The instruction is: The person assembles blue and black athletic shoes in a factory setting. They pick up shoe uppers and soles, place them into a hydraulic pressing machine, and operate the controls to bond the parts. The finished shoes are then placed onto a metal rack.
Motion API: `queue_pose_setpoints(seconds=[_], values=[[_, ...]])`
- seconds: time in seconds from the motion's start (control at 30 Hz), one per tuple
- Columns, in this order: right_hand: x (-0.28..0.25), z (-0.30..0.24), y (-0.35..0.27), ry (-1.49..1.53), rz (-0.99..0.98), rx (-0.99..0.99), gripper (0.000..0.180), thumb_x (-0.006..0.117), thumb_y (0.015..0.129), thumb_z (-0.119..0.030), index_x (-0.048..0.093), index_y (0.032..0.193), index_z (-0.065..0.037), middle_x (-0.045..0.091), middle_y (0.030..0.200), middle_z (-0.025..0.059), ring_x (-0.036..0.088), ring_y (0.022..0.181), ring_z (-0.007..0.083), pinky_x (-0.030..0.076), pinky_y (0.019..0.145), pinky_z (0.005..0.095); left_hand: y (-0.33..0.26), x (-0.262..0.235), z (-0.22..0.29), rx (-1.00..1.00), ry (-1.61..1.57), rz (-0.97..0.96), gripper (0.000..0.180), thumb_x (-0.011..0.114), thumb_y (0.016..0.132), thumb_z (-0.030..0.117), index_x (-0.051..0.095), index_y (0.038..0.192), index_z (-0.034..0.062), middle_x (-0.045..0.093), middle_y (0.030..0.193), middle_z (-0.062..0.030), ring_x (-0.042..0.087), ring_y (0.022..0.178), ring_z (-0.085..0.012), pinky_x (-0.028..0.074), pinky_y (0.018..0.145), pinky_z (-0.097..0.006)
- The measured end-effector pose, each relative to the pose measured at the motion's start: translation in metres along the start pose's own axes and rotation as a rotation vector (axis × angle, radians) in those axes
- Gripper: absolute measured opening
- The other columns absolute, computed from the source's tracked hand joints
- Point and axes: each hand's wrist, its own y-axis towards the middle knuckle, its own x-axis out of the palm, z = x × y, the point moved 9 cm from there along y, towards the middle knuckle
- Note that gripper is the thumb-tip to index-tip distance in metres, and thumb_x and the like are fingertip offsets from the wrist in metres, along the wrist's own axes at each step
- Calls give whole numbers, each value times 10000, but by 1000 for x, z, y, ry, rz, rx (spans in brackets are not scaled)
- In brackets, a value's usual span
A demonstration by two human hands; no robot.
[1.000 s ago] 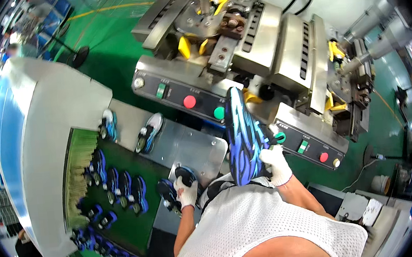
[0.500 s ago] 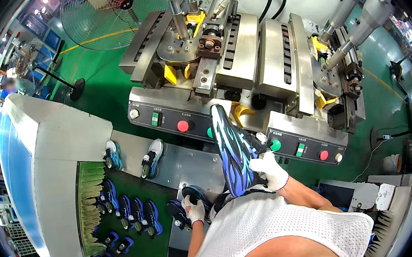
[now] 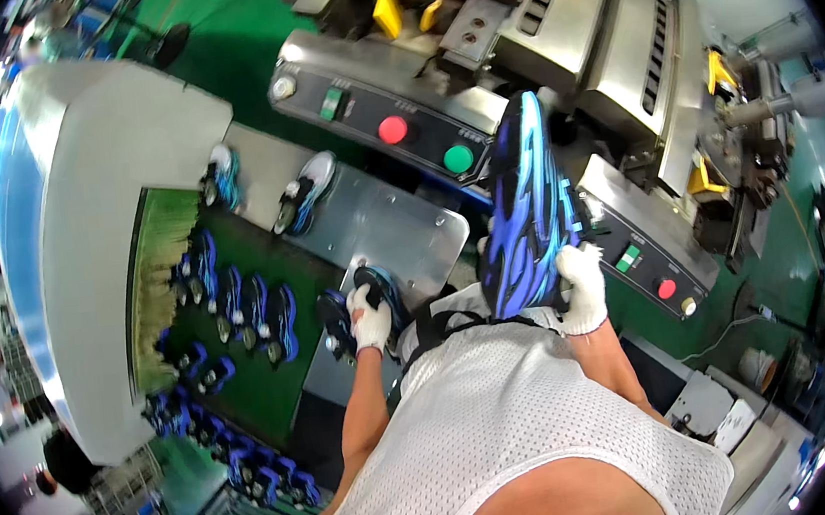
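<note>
My right hand, in a white glove, grips the heel end of a sneaker streaked in purple, blue and black. This sneaker is held up in front of me, toe pointing away toward the machine. My left hand, also gloved, is closed on a dark sneaker with a blue edge at the metal plate's near side. Another dark sneaker lies just left of that hand. Farther along the metal plate are a white-and-blue sneaker and a second one beyond it.
A metal press machine with a button panel stands ahead. To the left, a green conveyor belt carries several blue-black sneakers, coming past a bristle curtain on a white housing. A power cord hangs at the right.
My view has shifted down and turned. The sneaker in my right hand is now more upright, slightly farther right in the picture. My left hand stays on its sneaker.
</note>
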Motion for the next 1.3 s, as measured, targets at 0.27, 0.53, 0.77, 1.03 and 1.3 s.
queue_pose_setpoints(seconds=[0.27,0.53,0.77,1.03,1.3], values=[[1,-4,-11,142,71,-20,216,689,839,-99,483,903,-111,493,775,-35,475,607,65,453,537,274,22,-3,20,86,7,73,469,696,812,106,581,1263,48,470,1447,-237,454,1355,-420,385,1137,-457],[30,-26,-26,162,43,-55,509,704,806,-62,566,1289,20,646,918,20,595,726,100,538,654,300,35,0,25,109,45,-13,468,709,798,126,603,1248,53,519,1407,-208,498,1312,-389,415,1111,-440],[27,-26,-19,7,-43,-7,570,783,785,-137,575,1305,-34,636,976,17,584,752,81,483,627,243,37,-1,30,151,150,-30,519,726,831,214,575,1292,30,530,1387,-240,502,1304,-405,414,1103,-462],[22,-26,-3,133,-104,-98,669,744,803,-111,488,1411,4,706,1108,106,719,898,182,626,751,340,78,-103,223,420,-413,41,480,657,954,57,496,1396,-38,543,1401,-213,578,1274,-308,484,1086,-395],[33,-34,-3,194,-155,-41,732,739,807,-42,426,1468,-77,671,1144,58,671,930,150,575,837,325,89,-100,307,567,-464,-36,512,632,960,33,456,1435,-41,531,1412,-203,574,1284,-314,476,1103,-401]])
